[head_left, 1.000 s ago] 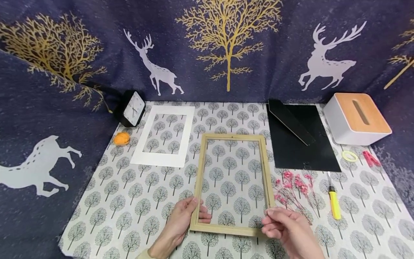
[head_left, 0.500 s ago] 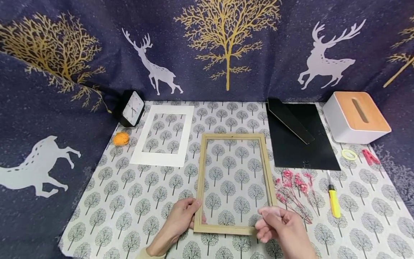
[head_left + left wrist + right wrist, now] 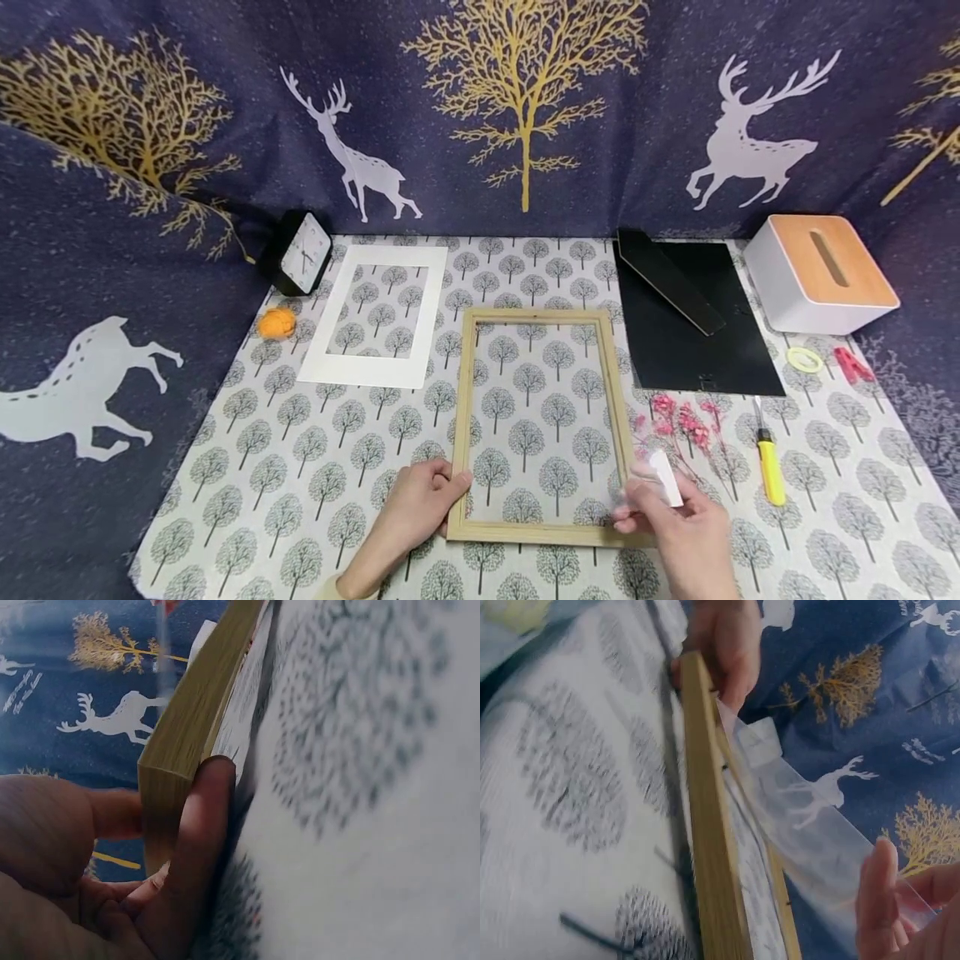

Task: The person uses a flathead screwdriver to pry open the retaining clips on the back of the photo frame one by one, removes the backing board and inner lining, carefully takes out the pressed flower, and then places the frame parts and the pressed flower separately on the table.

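Observation:
A light wooden picture frame (image 3: 463, 392) lies near the middle of the table. My left hand (image 3: 422, 504) grips its lower left corner, thumb on one side and fingers on the other, as the left wrist view shows on the frame's wood (image 3: 176, 724). By the lower right corner, my right hand (image 3: 688, 533) pinches a clear sheet (image 3: 810, 817). That sheet slants up from the frame in the right wrist view, its far end close to my left hand (image 3: 731, 645). From the head it shows mostly as a white glint (image 3: 665, 477).
Pink dried flowers (image 3: 686, 421) and a yellow-handled screwdriver (image 3: 770, 471) lie right. Behind them are a black backing board (image 3: 720, 362), tissue box (image 3: 795, 308), pale yellow ring (image 3: 789, 360) and red object (image 3: 852, 367). A white mat (image 3: 315, 367), clock (image 3: 306, 250) and orange item (image 3: 276, 323) sit left.
My right hand has shifted right from the frame's lower edge, and the clear sheet now tilts and catches the light. My left hand still holds the frame's left corner.

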A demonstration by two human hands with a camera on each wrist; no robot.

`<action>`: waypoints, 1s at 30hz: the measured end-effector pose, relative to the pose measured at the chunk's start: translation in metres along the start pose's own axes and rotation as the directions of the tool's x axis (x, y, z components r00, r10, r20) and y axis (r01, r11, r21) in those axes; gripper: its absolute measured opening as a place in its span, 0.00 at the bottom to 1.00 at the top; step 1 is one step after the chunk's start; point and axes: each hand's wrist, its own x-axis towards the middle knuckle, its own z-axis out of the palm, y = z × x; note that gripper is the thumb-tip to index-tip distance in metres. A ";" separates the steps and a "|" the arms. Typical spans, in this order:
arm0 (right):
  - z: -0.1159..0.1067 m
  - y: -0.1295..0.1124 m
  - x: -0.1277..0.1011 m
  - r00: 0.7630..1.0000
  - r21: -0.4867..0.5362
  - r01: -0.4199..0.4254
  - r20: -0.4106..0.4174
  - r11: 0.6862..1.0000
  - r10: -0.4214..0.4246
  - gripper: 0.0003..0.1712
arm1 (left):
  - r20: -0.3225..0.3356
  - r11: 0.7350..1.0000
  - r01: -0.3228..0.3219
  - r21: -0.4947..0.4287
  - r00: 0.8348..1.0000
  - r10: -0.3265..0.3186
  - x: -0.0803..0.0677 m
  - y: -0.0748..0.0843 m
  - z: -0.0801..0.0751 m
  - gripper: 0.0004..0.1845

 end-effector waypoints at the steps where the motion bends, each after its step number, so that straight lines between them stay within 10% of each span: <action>1: -0.001 0.000 0.000 1.000 0.001 0.021 -0.023 1.000 -0.021 0.13 | -0.010 0.999 -0.011 0.036 1.000 0.011 0.000 0.000 0.000 0.15; 12: -0.014 -0.027 0.009 0.935 0.044 0.296 -0.219 0.954 -0.279 0.08 | -0.203 0.959 -0.109 0.262 0.965 0.165 0.000 -0.011 0.002 0.12; 16: -0.026 -0.042 0.015 0.923 -0.128 0.314 -0.192 0.941 -0.334 0.09 | -0.248 0.935 -0.141 0.324 0.942 0.228 0.002 -0.020 0.004 0.11; 23: -0.043 -0.068 0.026 0.877 -0.450 0.330 -0.181 0.830 -0.446 0.14 | -0.271 0.907 -0.164 0.388 0.920 0.282 -0.001 -0.020 0.002 0.09; 30: -0.064 -0.100 0.063 0.900 -0.230 0.385 -0.122 0.894 -0.419 0.15 | -0.263 0.908 -0.191 0.373 0.917 0.301 -0.006 -0.017 -0.001 0.10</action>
